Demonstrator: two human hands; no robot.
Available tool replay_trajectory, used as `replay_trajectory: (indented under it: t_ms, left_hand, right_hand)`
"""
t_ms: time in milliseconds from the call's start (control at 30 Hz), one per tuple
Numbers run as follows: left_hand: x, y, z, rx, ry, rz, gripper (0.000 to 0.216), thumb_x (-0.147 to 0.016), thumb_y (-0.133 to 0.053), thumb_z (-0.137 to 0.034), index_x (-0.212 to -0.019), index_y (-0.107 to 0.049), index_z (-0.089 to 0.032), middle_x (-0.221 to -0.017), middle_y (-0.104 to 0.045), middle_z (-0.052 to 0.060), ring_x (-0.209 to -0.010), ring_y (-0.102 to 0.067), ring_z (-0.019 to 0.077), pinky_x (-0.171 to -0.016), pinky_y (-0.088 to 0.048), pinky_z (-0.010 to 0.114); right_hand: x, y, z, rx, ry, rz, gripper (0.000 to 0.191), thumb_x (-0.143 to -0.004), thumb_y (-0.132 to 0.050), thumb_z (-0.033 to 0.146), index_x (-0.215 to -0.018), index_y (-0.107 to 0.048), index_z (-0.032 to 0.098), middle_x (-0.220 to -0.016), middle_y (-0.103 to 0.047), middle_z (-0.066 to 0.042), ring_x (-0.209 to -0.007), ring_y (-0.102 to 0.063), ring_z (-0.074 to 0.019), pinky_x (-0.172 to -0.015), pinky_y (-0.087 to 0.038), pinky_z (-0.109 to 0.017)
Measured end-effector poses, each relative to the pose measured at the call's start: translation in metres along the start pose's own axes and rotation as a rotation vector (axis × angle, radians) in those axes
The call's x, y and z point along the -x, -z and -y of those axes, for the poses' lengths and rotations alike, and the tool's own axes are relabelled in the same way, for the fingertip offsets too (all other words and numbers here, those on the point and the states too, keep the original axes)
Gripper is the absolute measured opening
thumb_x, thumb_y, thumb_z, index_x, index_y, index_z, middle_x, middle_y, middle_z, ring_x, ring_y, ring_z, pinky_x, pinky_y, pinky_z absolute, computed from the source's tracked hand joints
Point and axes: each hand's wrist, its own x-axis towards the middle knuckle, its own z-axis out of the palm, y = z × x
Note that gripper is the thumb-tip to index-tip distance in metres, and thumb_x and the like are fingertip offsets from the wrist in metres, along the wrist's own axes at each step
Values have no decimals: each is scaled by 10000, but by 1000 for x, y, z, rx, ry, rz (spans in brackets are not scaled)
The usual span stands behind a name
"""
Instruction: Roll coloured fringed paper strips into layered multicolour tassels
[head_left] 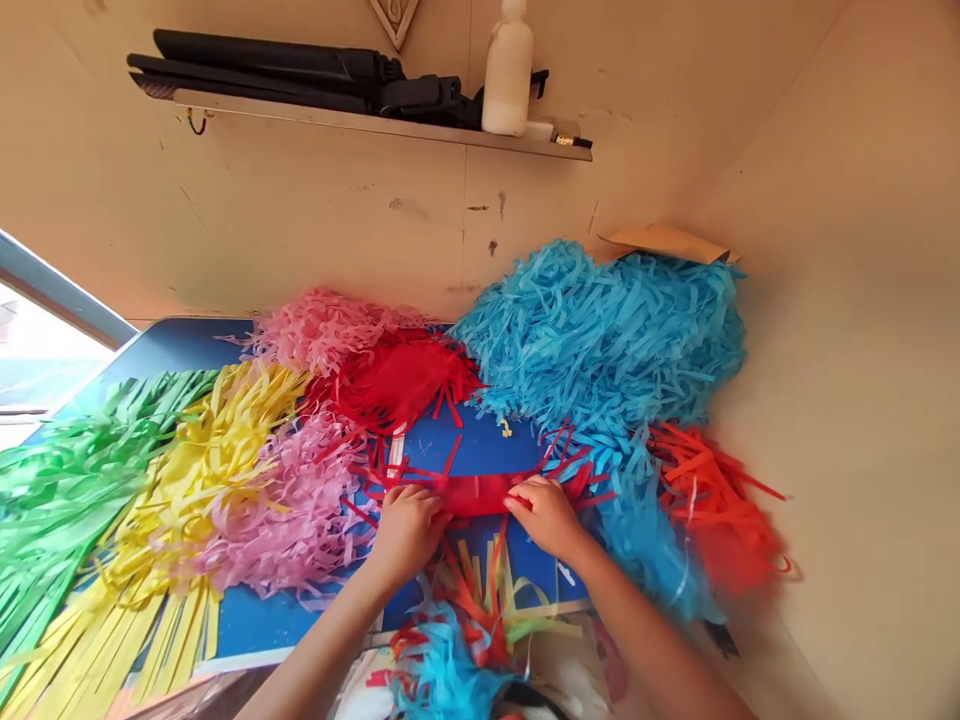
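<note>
A strip of red tissue paper [476,493] with fringed ends lies stretched across the blue table [480,440], level in front of me. My left hand [411,515] grips its left part, fingers curled over the edge. At the right part my right hand [546,510] pinches the same strip between thumb and fingers. Loose red fringes stick out past both hands. Just beyond it sits a heap of red fringed paper [397,375]. Below the hands, a bunch of blue, orange and yellow paper strips [454,650] hangs at the table's near edge.
Green [82,460], yellow [202,480] and pink fringes [292,510] cover the left side. A large blue fringe pile [600,340] stands at back right, with orange-red fringes [720,510] beside it. A wall shelf [337,125] holds black items and a white bottle [508,75].
</note>
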Motion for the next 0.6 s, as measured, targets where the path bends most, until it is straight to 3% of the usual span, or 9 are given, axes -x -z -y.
replay_trajectory:
  t_ms: [133,333,500,567,600]
  left_hand:
    - [-9,-1,-1,-46,98,-43,169,-868,-577,-204,-962,-718,-197,-892,-758,73,-920,-665,265,-859,-435,433]
    - [-13,6,-9,-136,140,-144,246,-884,-524,-175,-1042,-705,-226,-1007,-731,81,-1048,-595,303,-999,-333,515]
    - [5,28,22,-357,296,-321,278,-838,-538,-120,-989,-732,-249,-1112,-704,109,-1125,-557,345,-1022,-311,563]
    - [16,39,29,-403,253,-321,372,-777,-612,-131,-1128,-694,-223,-1271,-642,152,-1222,-507,382,-1039,-310,572]
    - [20,42,28,-375,164,-284,461,-756,-648,-150,-1212,-652,-215,-1355,-593,162,-1278,-470,387,-1063,-296,567]
  right_hand:
    - [-9,-5,4,33,-66,-65,226,-868,-681,201,-642,-686,202,-784,-728,-17,-819,-628,-204,-717,-356,-316]
    - [-7,-8,-5,-5,24,-166,75,-900,-683,225,-888,-748,261,-920,-747,2,-907,-624,-191,-806,-352,-334]
    - [0,-8,-16,-56,190,-232,63,-896,-704,240,-910,-748,283,-904,-752,21,-890,-623,-188,-809,-339,-347]
    - [2,-9,-18,-63,197,-213,54,-897,-706,245,-901,-746,281,-903,-754,25,-888,-625,-184,-811,-336,-348]
    - [2,-9,-18,-65,195,-201,49,-893,-712,247,-897,-746,282,-901,-755,28,-885,-627,-182,-812,-335,-347]
